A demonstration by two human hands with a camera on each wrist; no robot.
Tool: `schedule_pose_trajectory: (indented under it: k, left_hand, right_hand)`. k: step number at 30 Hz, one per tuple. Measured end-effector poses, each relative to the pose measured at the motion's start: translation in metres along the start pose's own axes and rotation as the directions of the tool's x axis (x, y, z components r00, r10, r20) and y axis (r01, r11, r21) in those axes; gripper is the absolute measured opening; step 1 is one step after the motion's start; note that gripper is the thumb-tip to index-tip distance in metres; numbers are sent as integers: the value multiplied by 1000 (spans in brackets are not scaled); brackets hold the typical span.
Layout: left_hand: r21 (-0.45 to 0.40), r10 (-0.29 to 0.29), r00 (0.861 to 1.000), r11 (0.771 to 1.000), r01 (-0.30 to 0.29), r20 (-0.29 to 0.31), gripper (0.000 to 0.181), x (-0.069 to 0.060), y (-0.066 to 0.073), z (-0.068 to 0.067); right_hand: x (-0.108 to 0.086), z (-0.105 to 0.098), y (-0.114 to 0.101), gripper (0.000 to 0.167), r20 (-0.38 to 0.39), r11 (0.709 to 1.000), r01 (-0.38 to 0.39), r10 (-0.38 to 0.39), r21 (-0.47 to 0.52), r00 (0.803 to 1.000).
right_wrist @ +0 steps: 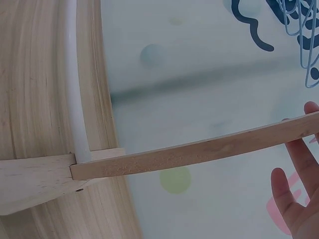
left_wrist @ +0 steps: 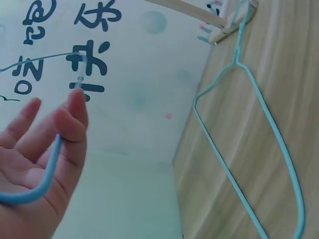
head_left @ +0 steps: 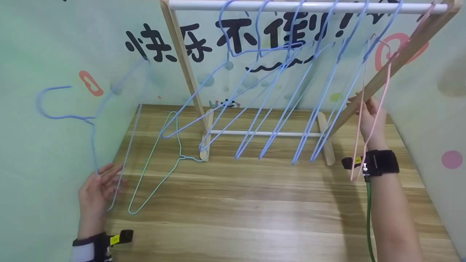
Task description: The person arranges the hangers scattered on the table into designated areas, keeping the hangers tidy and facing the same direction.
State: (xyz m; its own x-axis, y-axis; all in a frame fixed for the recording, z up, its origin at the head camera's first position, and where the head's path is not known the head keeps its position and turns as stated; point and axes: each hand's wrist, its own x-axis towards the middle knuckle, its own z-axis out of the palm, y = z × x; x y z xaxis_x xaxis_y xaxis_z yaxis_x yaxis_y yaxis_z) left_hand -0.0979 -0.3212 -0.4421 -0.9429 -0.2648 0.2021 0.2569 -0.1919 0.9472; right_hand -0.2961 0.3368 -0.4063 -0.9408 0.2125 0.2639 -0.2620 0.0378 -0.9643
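Note:
My left hand (head_left: 96,189) pinches one side of a blue wire hanger (head_left: 93,145) and holds it up left of the rack, its hook pointing left. In the left wrist view, the hanger's blue bend (left_wrist: 35,194) lies across the palm. My right hand (head_left: 373,116) touches the rack's right wooden post (head_left: 418,42). The right wrist view shows fingers reaching behind the post, with the thumb (right_wrist: 280,186) apart from it. Several blue hangers (head_left: 238,156) and a pink hanger (head_left: 384,87) hang from the white top bar (head_left: 196,5).
A pale green hanger (head_left: 187,157) lies on the wooden tabletop (head_left: 255,203), its hook at the rack's left foot (head_left: 204,154). A lower white bar (head_left: 265,133) joins the rack's sides. Printed walls (head_left: 429,109) enclose the back and both sides.

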Motion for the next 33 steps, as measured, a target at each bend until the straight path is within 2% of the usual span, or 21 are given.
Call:
schedule_pose_trajectory:
  k: [3, 6, 8, 11, 13, 16, 19, 23, 28, 31, 33]
  left_hand:
    - [-175, 50, 999, 983, -49, 0, 32, 2, 4, 6]
    - [-236, 62, 998, 969, -65, -17, 34, 3, 10, 13]
    - [-262, 78, 997, 962, -77, -6, 35, 3, 13, 17]
    - [-298, 124, 992, 948, -108, 34, 37, 2, 16, 23]
    - [-329, 170, 983, 934, -138, 71, 40, 2, 16, 26]
    - [-389, 250, 959, 903, -181, 135, 49, 3, 16, 30]
    - [-458, 321, 925, 866, -200, 203, 57, 5, 16, 33]
    - [-496, 384, 880, 843, -210, 280, 59, 7, 15, 38]
    - [-482, 415, 840, 848, -219, 350, 55, 8, 14, 45]
    - [-448, 416, 821, 866, -225, 392, 54, 8, 12, 48]
    - [-411, 411, 815, 880, -237, 409, 53, 9, 12, 50]
  right_hand:
    - [-1, 0, 1, 24, -12, 1000, 7, -7, -2, 1000]
    - [-1, 0, 1, 24, -23, 999, 2, -2, -36, 1000]
    - [0, 0, 1, 24, -26, 996, -1, -1, -86, 1000]
    - [0, 0, 0, 25, -24, 991, 1, -5, -135, 1000]
    - [1, 0, 0, 25, -22, 988, 10, -14, -156, 1000]
    - [0, -1, -1, 24, -17, 991, 6, -9, -137, 1000]
    - [0, -2, -2, 25, -11, 995, -5, 4, -97, 1000]
    - [0, -2, -4, 25, -20, 999, -15, 14, -52, 1000]
    - [1, -1, -4, 26, -31, 997, -24, 22, -68, 999]
    - [1, 0, -4, 25, -22, 994, -22, 19, -107, 1000]
    - [1, 0, -3, 25, -16, 991, -8, 6, -135, 1000]
